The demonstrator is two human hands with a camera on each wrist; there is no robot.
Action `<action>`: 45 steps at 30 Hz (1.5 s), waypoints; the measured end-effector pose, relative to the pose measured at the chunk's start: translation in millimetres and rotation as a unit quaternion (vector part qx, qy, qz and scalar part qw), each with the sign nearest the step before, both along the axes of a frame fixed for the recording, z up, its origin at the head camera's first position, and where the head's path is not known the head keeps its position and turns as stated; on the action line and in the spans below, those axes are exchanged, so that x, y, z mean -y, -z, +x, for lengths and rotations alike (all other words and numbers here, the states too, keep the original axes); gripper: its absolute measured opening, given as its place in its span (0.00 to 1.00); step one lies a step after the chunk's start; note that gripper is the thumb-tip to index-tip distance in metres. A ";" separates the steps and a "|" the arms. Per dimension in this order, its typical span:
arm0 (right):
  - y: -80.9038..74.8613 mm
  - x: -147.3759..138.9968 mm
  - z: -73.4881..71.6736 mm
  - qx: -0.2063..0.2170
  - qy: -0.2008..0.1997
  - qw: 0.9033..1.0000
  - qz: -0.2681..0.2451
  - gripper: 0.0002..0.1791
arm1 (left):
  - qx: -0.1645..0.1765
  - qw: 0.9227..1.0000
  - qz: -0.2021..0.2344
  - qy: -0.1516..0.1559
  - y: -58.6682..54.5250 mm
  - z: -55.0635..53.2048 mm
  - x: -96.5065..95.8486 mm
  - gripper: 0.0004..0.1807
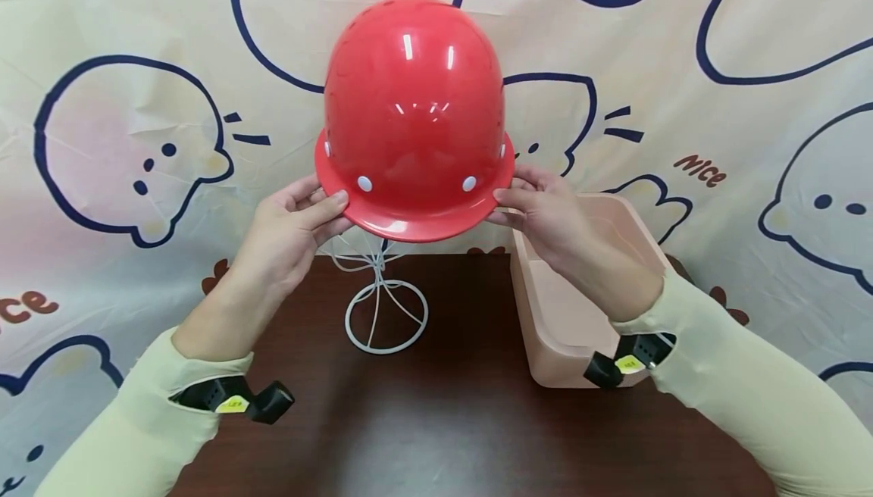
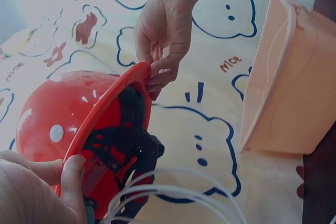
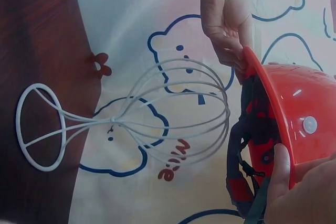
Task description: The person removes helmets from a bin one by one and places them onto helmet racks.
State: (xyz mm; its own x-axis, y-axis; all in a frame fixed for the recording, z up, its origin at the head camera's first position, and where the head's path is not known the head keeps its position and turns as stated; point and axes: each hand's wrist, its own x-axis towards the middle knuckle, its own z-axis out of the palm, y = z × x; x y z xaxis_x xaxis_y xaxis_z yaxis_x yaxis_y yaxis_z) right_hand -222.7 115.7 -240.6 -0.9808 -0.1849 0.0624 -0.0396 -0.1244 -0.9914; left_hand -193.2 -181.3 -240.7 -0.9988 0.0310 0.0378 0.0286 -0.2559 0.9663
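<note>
A red hard hat (image 1: 416, 103) with white round studs is held up between both hands, brim toward me. My left hand (image 1: 289, 228) pinches the brim on its left side, thumb on top and fingers beneath. On the other side my right hand (image 1: 546, 213) grips the brim the same way. Black straps and the inner harness (image 3: 252, 145) show inside the hat in the right wrist view. A white wire stand (image 3: 113, 120) with a round base and a rounded cage top stands on the table below the hat; in the head view the hat hides most of its cage.
A pink open bin (image 1: 528, 307) stands on the right of the dark wooden table (image 1: 423, 436), partly behind my right forearm. Behind the table hangs a cream cloth (image 1: 273, 12) printed with cartoon outlines.
</note>
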 end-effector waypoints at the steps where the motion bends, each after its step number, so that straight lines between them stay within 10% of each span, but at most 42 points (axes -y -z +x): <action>1: 0.6 2.7 -0.9 -0.001 -0.001 1.000 -0.001 0.28 | 0.002 1.000 0.001 -0.001 0.1 -0.2 2.5 0.38; 45: 33.7 69.5 -15.8 0.064 0.024 0.998 -0.006 0.29 | 0.046 0.998 -0.030 0.003 40.1 -9.8 72.3 0.45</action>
State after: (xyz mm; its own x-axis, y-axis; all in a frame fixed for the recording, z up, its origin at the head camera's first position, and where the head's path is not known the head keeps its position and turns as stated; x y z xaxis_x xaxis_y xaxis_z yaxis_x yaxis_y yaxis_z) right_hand -238.5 46.3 -274.3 -0.9887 -0.1368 -0.0614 0.0803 -0.1375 -0.9872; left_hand -203.0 -253.7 -280.8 -0.9977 0.0361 -0.0570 -0.0630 -0.1965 0.9785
